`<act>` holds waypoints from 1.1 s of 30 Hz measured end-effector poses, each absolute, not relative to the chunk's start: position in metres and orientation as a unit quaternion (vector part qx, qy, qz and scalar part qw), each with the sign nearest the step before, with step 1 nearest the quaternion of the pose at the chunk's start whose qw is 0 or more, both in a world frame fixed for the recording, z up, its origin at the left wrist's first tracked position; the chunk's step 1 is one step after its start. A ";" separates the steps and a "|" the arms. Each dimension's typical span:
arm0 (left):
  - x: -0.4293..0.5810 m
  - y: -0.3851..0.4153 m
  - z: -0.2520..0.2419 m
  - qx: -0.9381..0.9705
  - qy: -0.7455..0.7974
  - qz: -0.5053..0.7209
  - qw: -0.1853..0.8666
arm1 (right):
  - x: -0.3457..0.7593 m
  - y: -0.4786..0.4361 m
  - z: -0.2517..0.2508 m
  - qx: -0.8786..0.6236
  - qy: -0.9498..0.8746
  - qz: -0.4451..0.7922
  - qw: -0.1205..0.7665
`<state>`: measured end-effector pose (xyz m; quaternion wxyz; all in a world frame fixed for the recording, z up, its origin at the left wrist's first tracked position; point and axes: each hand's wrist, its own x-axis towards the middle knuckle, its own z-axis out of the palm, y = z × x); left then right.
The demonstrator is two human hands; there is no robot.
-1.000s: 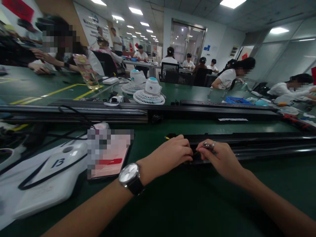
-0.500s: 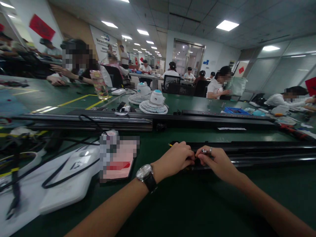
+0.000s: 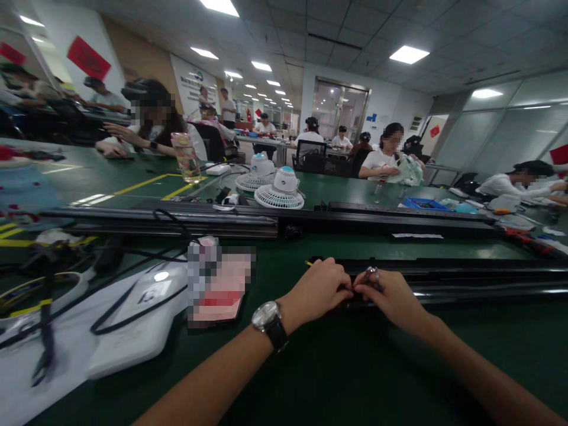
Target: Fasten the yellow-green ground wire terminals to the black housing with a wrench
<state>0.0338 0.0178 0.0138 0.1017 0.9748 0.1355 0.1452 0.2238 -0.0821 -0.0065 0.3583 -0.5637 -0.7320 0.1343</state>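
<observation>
My left hand [image 3: 323, 289], below a wristwatch [image 3: 265, 316], is closed in a pinch at the near left end of a long black profile [image 3: 483, 293]. Facing it, my right hand [image 3: 393, 296] pinches too, with its fingertips almost against the left ones. A small shiny metal piece [image 3: 371, 271] shows at the right hand's bent fingers; whether it is a ring or a held part is unclear. What sits between the fingertips is too small and hidden to name. A yellow tip [image 3: 308, 263] pokes out behind my left hand.
Left of my hands lie a pink phone-like slab [image 3: 224, 296], a white device [image 3: 146, 319] and black cables. More long black profiles [image 3: 355, 222] cross the table behind, before two white fans [image 3: 280, 189] and a cup [image 3: 186, 158]. A blue tray [image 3: 426, 204] stands right. Several people sit beyond.
My hands stay at the profile's end, the fingertips now closer together. The right fingers have shifted around the shiny piece. The view has tilted slightly, and a person at back right has lowered a pale cloth.
</observation>
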 end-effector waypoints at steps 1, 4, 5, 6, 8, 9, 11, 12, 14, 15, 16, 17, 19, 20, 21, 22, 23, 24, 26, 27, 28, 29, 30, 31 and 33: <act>0.034 0.018 0.014 0.975 0.136 0.145 0.101 | 0.224 -0.082 -0.007 -0.562 -0.733 0.132 0.359; 0.034 0.017 0.014 0.975 0.140 0.142 0.096 | 0.223 -0.083 -0.007 -0.557 -0.737 0.126 0.360; 0.034 0.017 0.014 0.975 0.141 0.141 0.094 | 0.223 -0.083 -0.007 -0.556 -0.738 0.124 0.360; 0.034 0.017 0.015 0.975 0.142 0.141 0.092 | 0.223 -0.082 -0.007 -0.556 -0.739 0.122 0.361; 0.034 0.016 0.015 0.976 0.145 0.139 0.088 | 0.223 -0.082 -0.007 -0.556 -0.739 0.118 0.362; 0.034 0.015 0.016 0.976 0.146 0.138 0.085 | 0.223 -0.082 -0.007 -0.557 -0.738 0.115 0.363; 0.034 0.014 0.016 0.976 0.150 0.137 0.081 | 0.222 -0.081 -0.007 -0.559 -0.737 0.110 0.363; 0.034 0.014 0.016 0.976 0.152 0.138 0.078 | 0.221 -0.081 -0.007 -0.561 -0.736 0.108 0.363; 0.034 0.013 0.017 0.975 0.156 0.139 0.074 | 0.219 -0.082 -0.006 -0.565 -0.734 0.107 0.361; 0.034 0.013 0.017 0.975 0.158 0.140 0.072 | 0.218 -0.082 -0.005 -0.567 -0.733 0.108 0.360; 0.035 0.013 0.016 0.975 0.160 0.140 0.070 | 0.217 -0.082 -0.005 -0.569 -0.732 0.109 0.358; 0.035 0.012 0.016 0.975 0.161 0.139 0.069 | 0.216 -0.082 -0.005 -0.571 -0.731 0.112 0.356; 0.035 0.012 0.015 0.975 0.163 0.137 0.068 | 0.214 -0.082 -0.006 -0.575 -0.729 0.118 0.353; 0.035 0.012 0.015 0.975 0.164 0.136 0.069 | 0.214 -0.082 -0.006 -0.577 -0.727 0.122 0.351; 0.035 0.012 0.014 0.975 0.164 0.135 0.069 | 0.213 -0.082 -0.007 -0.580 -0.725 0.125 0.350; 0.034 0.013 0.014 0.975 0.163 0.134 0.071 | 0.212 -0.083 -0.008 -0.583 -0.723 0.129 0.349; 0.034 0.013 0.013 0.975 0.163 0.134 0.073 | 0.211 -0.083 -0.009 -0.585 -0.720 0.131 0.350; 0.034 0.013 0.013 0.974 0.163 0.136 0.076 | 0.210 -0.083 -0.010 -0.587 -0.716 0.133 0.352; 0.034 0.014 0.012 0.973 0.164 0.141 0.083 | 0.208 -0.083 -0.011 -0.590 -0.711 0.135 0.358; 0.034 0.014 0.012 0.972 0.164 0.145 0.086 | 0.208 -0.083 -0.012 -0.590 -0.710 0.135 0.360; 0.035 0.014 0.012 0.971 0.165 0.148 0.089 | 0.207 -0.083 -0.012 -0.590 -0.709 0.135 0.362; 0.035 0.014 0.012 0.970 0.166 0.151 0.090 | 0.207 -0.083 -0.013 -0.590 -0.708 0.135 0.364; 0.035 0.014 0.012 0.970 0.167 0.154 0.092 | 0.207 -0.082 -0.014 -0.590 -0.707 0.134 0.366; 0.036 0.014 0.012 0.969 0.168 0.156 0.092 | 0.207 -0.082 -0.014 -0.591 -0.705 0.132 0.367; 0.036 0.013 0.012 0.968 0.169 0.161 0.092 | 0.207 -0.080 -0.016 -0.594 -0.703 0.129 0.370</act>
